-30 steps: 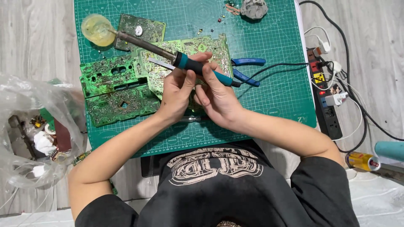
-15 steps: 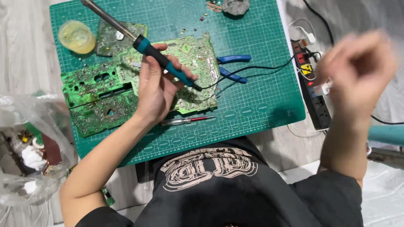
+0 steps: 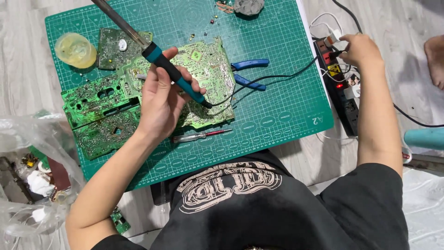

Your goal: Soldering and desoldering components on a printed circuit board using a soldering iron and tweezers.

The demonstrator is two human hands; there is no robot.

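Observation:
My left hand (image 3: pixel 159 99) grips a soldering iron (image 3: pixel 152 53) by its teal and black handle, metal tip pointing up and left above the green circuit boards (image 3: pixel 203 69). Its black cord (image 3: pixel 273 78) runs right across the green cutting mat (image 3: pixel 277 32). My right hand (image 3: pixel 360 51) is out at the black power strip (image 3: pixel 342 88) on the floor, fingers pinched on a plug at its upper sockets. A thin screwdriver (image 3: pixel 199 136) lies on the mat just below the boards.
Blue-handled pliers (image 3: pixel 247 73) lie right of the boards. A yellowish round tub (image 3: pixel 75 49) stands at the mat's upper left, a grey lump (image 3: pixel 248 6) at the top. A clear plastic bag of parts (image 3: pixel 32 180) sits at left. A teal object (image 3: pixel 424 138) lies at right.
My right hand left the iron's handle, swung out to the right and now rests on the power strip. The left hand keeps hold of the iron over the boards.

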